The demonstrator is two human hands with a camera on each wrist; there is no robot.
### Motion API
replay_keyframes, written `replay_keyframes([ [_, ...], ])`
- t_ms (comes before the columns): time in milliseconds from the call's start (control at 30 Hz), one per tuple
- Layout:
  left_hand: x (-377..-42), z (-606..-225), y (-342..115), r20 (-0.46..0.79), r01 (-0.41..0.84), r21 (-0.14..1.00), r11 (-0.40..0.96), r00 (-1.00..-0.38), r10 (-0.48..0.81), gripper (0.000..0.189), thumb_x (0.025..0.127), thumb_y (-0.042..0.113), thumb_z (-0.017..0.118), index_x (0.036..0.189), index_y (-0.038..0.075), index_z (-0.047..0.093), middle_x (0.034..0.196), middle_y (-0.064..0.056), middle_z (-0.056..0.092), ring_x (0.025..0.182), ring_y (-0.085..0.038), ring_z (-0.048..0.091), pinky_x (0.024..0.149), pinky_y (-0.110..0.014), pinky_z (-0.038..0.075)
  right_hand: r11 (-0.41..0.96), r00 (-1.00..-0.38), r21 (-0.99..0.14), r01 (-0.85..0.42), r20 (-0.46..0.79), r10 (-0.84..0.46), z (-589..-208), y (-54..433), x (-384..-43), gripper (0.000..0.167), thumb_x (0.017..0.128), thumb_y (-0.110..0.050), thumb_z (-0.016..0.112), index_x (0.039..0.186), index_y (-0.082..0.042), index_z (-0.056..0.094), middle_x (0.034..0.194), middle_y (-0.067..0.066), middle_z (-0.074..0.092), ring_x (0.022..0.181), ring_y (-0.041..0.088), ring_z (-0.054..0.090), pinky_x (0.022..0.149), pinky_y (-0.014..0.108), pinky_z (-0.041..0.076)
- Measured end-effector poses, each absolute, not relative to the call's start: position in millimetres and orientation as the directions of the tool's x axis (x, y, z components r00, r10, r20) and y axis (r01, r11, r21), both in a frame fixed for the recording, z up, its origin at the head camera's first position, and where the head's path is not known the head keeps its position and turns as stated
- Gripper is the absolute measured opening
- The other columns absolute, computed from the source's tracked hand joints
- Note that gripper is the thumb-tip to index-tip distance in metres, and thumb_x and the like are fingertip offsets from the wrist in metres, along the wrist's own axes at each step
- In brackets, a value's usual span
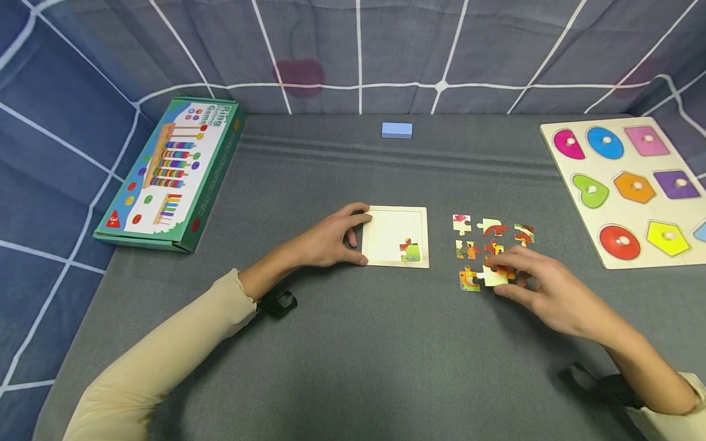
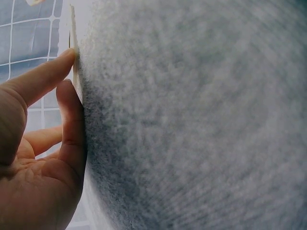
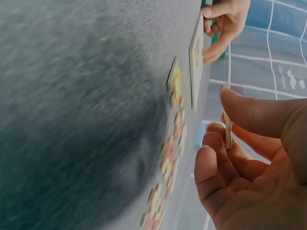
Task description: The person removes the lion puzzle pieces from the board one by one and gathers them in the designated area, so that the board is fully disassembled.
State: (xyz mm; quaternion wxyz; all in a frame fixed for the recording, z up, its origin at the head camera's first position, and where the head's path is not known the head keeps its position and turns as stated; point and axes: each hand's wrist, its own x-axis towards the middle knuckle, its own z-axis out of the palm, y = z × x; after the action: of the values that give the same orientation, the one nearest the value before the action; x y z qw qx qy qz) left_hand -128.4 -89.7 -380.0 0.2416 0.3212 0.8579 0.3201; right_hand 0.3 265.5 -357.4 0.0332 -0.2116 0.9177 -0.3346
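Note:
A pale square puzzle tray (image 1: 386, 233) lies on the grey cloth, with one puzzle piece (image 1: 410, 251) in its lower right corner. At its left edge is my left hand (image 1: 333, 239), thumb and index finger spread apart and touching the edge near the corners. My right hand (image 1: 551, 291) pinches a puzzle piece (image 3: 228, 124) between thumb and fingers, raised above the cloth in the right wrist view. Below and beyond it lie several loose jigsaw pieces (image 1: 462, 224), partly hidden by the fingers in the head view.
A green game box (image 1: 165, 177) lies at the back left. On the right is a shape board (image 1: 590, 229) with knobbed pieces. A small blue block (image 1: 396, 130) sits near the back, before the checked cloth wall (image 1: 402, 49).

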Motion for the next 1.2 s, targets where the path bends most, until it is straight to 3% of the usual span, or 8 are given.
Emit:
replay_keyframes([
  [333, -128, -380, -91, -0.218, 0.387, 0.705, 0.594, -0.679, 0.701, 0.08, 0.081, 0.02, 0.084, 0.147, 0.0, 0.043, 0.156, -0.009, 0.028, 0.089, -0.013, 0.058, 0.085, -0.032, 0.043, 0.753, -0.922, -0.563, -0.34, 0.041, -0.386, -370, 277, 5, 0.044, 0.076, 0.001, 0.082, 0.117, -0.009, 0.07, 0.1, -0.007, 0.059, 0.075, 0.004, 0.047, 0.065, 0.019, 0.038],
  [633, -128, -380, -90, -0.212, 0.39, 0.708, 0.588, -0.677, 0.705, 0.08, 0.081, 0.021, 0.084, 0.147, 0.0, 0.044, 0.156, -0.009, 0.028, 0.089, -0.013, 0.057, 0.084, -0.032, 0.043, 0.791, -0.913, -0.472, -0.39, 0.087, -0.399, -380, 275, 5, 0.042, 0.07, -0.002, 0.086, 0.108, -0.012, 0.073, 0.098, -0.01, 0.056, 0.087, 0.008, 0.049, 0.075, 0.025, 0.037],
  [1200, -128, -380, -89, -0.22, 0.387, 0.704, 0.595, -0.677, 0.702, 0.081, 0.081, 0.02, 0.084, 0.147, -0.001, 0.042, 0.156, -0.01, 0.027, 0.089, -0.013, 0.057, 0.085, -0.032, 0.043, 0.799, -0.914, -0.462, -0.386, 0.071, -0.4, -379, 276, 4, 0.043, 0.07, -0.002, 0.087, 0.11, -0.011, 0.073, 0.1, -0.006, 0.058, 0.09, 0.012, 0.052, 0.077, 0.029, 0.038],
])
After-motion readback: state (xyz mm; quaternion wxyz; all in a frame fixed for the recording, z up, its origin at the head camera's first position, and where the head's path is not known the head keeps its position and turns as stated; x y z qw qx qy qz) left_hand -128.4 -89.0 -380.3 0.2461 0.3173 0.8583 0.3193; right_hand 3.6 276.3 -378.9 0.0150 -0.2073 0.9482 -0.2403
